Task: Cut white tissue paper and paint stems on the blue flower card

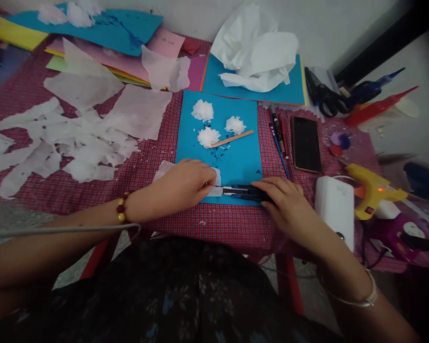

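Observation:
A blue sheet (243,162) lies in front of me with white paper flowers (209,137) and painted dark blue stems on it. Over its near part, my left hand (186,183) pinches a piece of white tissue paper (216,191), partly hidden under the fingers. From the other side, my right hand (286,202) grips a dark stapler (248,190), its metal end at the tissue's edge. A flat wooden stick (233,138) rests across the sheet beside the flowers.
Torn white tissue (93,147) spreads over the left side. Crumpled white paper (260,57) sits at the back. Rightward lie pens (279,131), a phone (306,144), black scissors (325,95), a white box (334,205) and a yellow glue gun (373,188) with a lit orange light.

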Tool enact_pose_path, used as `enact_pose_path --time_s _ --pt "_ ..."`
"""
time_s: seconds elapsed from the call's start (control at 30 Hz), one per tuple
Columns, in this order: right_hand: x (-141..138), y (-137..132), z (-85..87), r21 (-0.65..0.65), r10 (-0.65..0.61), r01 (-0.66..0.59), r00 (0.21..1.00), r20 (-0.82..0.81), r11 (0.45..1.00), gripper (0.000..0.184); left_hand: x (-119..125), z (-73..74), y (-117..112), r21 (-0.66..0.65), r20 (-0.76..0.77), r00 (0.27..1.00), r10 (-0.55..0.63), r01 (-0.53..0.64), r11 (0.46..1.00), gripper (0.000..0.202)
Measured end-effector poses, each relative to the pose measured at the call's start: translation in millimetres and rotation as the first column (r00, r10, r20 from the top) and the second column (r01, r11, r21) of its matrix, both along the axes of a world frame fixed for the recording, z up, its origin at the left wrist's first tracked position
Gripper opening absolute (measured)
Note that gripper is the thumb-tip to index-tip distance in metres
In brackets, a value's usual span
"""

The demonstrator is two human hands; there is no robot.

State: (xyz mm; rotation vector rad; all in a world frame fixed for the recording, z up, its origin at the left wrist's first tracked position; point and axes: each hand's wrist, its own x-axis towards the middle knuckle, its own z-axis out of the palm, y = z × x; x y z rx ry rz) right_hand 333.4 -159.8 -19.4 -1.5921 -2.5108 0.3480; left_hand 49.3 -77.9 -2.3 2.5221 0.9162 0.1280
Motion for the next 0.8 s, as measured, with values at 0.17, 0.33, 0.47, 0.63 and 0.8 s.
enact_pose_path --time_s 0.17,0.33,0.47,0.63,0.8 --pt "-0.9 -3.9 -2.6 0.024 0.004 -0.004 1.0 -0.015 1.0 0.041 0.5 -2.6 0.1 0.031 -0.03 1.0 -0.004 0.005 1.0 0.016" --pt "-1.5 -5.7 -2.8 0.006 -0.012 0.012 1.0 -0.029 1.0 0.041 1.0 0.6 -1.4 0.141 -0.116 0.993 0.017 -0.001 0.99 0.017" --pt "-1.7 -6.8 -2.5 0.001 -0.011 0.011 0.999 -0.04 1.0 0.041 -5.1 2.9 -12.4 0.36 -0.131 0.991 0.015 0.034 0.932 0.033" --pt "-1.9 -8.1 -3.1 0.021 -0.012 0.014 0.998 -0.065 1.0 0.041 -22.4 -7.6 -23.2 0.344 -0.115 0.974 -0.196 0.224 0.912 0.052" --pt "-3.2 -8.6 -1.4 0.016 -0.018 0.019 0.998 -0.067 1.0 0.04 -30.1 -20.0 -19.4 0.246 -0.099 0.979 -0.178 0.197 0.949 0.054"
